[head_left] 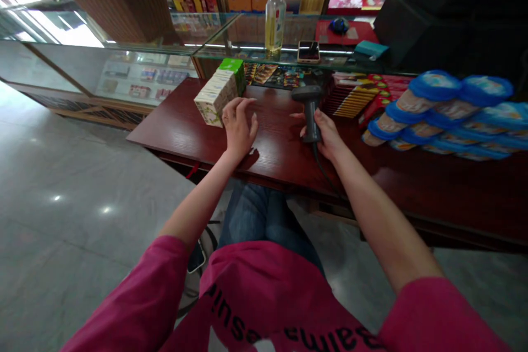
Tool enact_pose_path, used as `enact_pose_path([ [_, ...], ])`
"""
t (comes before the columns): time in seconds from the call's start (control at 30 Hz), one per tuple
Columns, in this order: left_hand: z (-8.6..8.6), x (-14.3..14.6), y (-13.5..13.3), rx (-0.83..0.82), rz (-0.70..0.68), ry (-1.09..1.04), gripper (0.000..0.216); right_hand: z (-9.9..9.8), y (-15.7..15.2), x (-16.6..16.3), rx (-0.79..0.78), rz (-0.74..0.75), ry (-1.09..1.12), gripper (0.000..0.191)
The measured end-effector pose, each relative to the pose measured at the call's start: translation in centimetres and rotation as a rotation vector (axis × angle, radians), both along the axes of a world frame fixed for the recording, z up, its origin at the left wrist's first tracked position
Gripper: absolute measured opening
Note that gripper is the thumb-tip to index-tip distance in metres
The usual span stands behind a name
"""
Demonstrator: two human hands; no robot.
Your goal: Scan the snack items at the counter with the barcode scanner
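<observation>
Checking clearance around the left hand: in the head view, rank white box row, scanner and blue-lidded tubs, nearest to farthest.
From the left hand:
1. White box row, just ahead and left.
2. Scanner, to the right, in the right hand.
3. Blue-lidded tubs, far right.

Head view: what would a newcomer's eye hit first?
Likely the blue-lidded tubs, stacked on the right side of the dark red desk. Then the dark scanner in the right hand, near the middle, and the tall bottle on the glass counter behind.
</observation>
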State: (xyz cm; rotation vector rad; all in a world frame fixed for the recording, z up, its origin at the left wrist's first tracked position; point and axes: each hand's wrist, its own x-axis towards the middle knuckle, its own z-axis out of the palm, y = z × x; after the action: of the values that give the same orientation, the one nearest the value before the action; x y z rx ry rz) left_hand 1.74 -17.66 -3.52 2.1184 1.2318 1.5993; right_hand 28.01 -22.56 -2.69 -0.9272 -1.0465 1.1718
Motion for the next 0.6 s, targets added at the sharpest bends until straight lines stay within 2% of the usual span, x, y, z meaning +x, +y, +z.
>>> enact_pose_path([
  [0.07,-0.4,3.8,0.9,-0.052,-0.107,0.024,0.044,0.4,-0.9,0.3,0.026,-0.005,0.021,0.062],
  [0.2,-1.3,11.4,4.1,-0.092,-0.228,0.002,0.05,0.6,-3.8,1.5,0.047,-0.017,-0.003,0.058],
  [0.37,-1.3,19.1,7.4,0.023,-0.399,0.034,0.07,0.0,-6.9,3.8,0.026,-0.065,-0.016,0.061],
  [0.5,-0.9,22.6,9.1,0.091,-0.503,0.146,0.066,-0.5,-6.9,5.0,0.012,-0.135,-0.044,0.061],
  [0.6,-0.8,22.7,9.8,0.104,-0.501,0.223,0.051,-0.7,-6.4,5.1,0.017,-0.177,-0.041,0.064],
])
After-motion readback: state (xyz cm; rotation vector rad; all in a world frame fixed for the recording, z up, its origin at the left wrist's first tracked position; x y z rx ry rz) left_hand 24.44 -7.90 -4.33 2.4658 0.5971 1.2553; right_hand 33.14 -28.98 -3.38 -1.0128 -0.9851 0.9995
